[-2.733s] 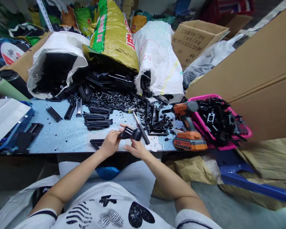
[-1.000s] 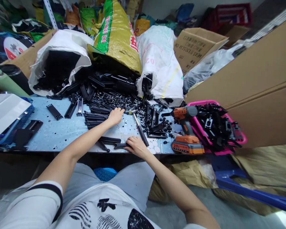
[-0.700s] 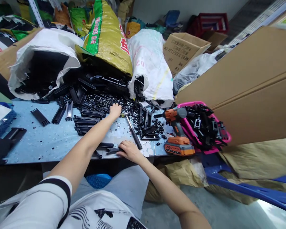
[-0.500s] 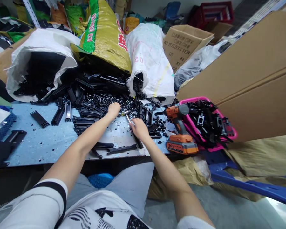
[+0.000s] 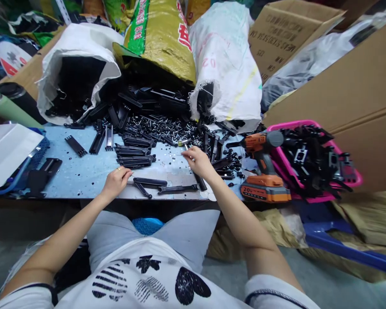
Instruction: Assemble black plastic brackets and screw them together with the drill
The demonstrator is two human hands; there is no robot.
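My left hand [image 5: 116, 183] is closed in a pinch near the bench's front edge, left of some loose black plastic arms [image 5: 150, 182]. Whatever its fingertips hold is too small to make out. My right hand [image 5: 197, 162] is also closed, thumb and forefinger together, above a small hammer [image 5: 184, 142] with a yellowish tip. The hammer's black grip [image 5: 200, 182] shows below that hand, whose palm hides the middle of the shaft. Any small piece in the right fingertips cannot be made out. Behind both hands spreads a heap of small black and silver pins [image 5: 162, 126].
An orange cordless drill [image 5: 264, 165] stands at the right beside a pink basket [image 5: 315, 124] of black parts. Stacked black strips [image 5: 135, 161] lie left of centre. Open sacks [image 5: 80, 40] line the back, and a blue basket [image 5: 38, 165] is at the left.
My left hand has come away from the pin heap, leftward and toward my body. My right hand has shifted slightly up along the hammer. The view has moved.
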